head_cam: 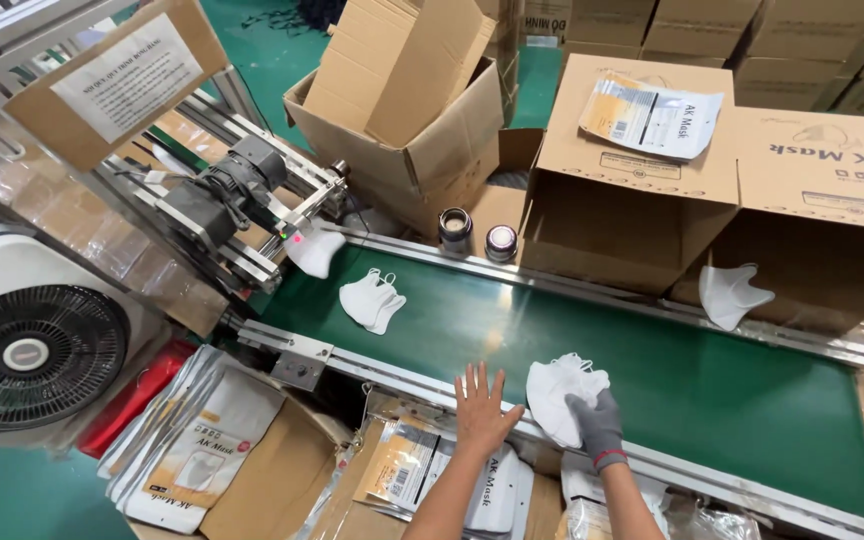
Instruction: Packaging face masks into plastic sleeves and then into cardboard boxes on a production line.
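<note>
My left hand (480, 412) is bare, with fingers spread flat over the near rail of the green conveyor belt (672, 385). It holds nothing. My right hand (597, 428) wears a grey glove and grips a small stack of white folded masks (560, 385) at the belt's near edge. A pair of white masks (372, 299) lies further up the belt to the left. Another mask (314, 248) sits at the mouth of the grey machine (232, 190). One more white mask (730, 293) rests at the belt's far edge.
Open cardboard boxes (412, 130) and closed cartons (632, 170) stand behind the belt, one with flat pouches (650, 118) on top. Two small round tins (455, 226) sit by the far rail. A white fan (37, 350) is at left. Printed mask pouches (197, 440) lie below the belt.
</note>
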